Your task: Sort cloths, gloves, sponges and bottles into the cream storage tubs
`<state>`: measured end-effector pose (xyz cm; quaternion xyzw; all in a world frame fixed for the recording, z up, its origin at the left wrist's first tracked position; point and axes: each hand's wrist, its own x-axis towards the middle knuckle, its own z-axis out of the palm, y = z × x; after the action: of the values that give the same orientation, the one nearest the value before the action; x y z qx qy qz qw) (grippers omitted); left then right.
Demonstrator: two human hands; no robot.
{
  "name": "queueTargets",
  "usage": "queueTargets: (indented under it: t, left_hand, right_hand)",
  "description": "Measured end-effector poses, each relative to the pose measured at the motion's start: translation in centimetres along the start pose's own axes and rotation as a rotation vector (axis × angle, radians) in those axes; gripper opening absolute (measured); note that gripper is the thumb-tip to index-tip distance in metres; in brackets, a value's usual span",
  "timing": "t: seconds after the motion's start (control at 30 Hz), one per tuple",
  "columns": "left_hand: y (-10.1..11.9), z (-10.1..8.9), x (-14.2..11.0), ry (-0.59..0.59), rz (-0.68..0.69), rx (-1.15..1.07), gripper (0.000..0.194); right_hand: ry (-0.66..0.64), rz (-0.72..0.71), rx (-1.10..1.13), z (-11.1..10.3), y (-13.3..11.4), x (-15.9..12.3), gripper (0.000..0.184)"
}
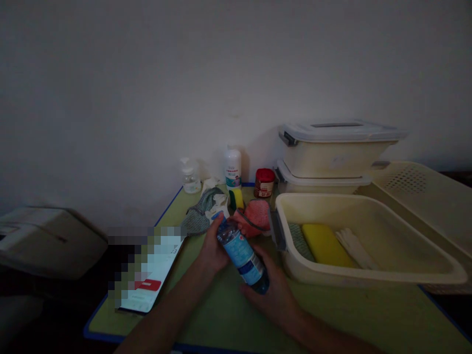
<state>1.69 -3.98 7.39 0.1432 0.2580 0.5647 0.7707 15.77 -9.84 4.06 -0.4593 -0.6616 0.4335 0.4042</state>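
A clear plastic bottle with a blue label (241,255) is tilted between my two hands, above the green tabletop (206,314). My left hand (215,248) grips it near its blue cap at the upper end. Lower down, my right hand (275,290) is wrapped round the base. Just behind the bottle lie a red cloth (256,216), a grey-green cloth (202,214) and a yellow and green sponge (236,199). White crumpled material (218,204) rests on the grey-green cloth.
At the right stands an open cream bin (368,275) holding a yellow item and white gloves. Behind it are stacked lidded boxes (335,157). A lit tablet (155,275) lies at left. A pump bottle (191,179), white bottle (233,169) and red-lidded jar (264,183) line the wall.
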Motion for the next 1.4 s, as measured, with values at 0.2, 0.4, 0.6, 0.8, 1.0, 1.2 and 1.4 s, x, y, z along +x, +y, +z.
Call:
queueTargets:
  t: [0.2,0.4,0.6,0.8,1.0,1.2,1.4]
  left_hand:
    - [0.7,-0.4,-0.4,-0.075,0.141,-0.053,0.024]
    - [1.6,-1.1,-0.2,-0.164,0.220,0.014,0.021]
    - [2.7,-0.6,-1.0,-0.138,0.282,-0.017,0.021]
    - [3.3,3.4,-2.8,-0.001,0.414,-0.056,0.045]
    - [4.1,7.9,-4.3,-0.132,0.873,0.303,0.044]
    - [4.1,9.2,-5.2,-0.187,0.901,0.794,0.006]
    - [0.7,10.8,-3.2,-0.251,0.566,0.984,0.022]
  right_hand:
    - [-0.352,0.269,0.630,-0.5,0.0,0.0,0.065]
    - [-0.528,0.584,1.020,-0.3,-0.5,-0.2,0.059]
    - [-0.191,0.251,0.713,1.5,-2.8,-1.5,0.064]
    - [-0.092,0.071,0.454,-0.4,-5.6,-1.6,0.048]
    - [-0.139,-0.013,0.421,-6.4,-9.8,-1.1,0.045]
    - [0.057,-0.010,0.247,-14.2,-10.6,-0.5,0.044]
    - [0.187,-0.096,-0.276,-21.3,-9.0,0.5,0.054]
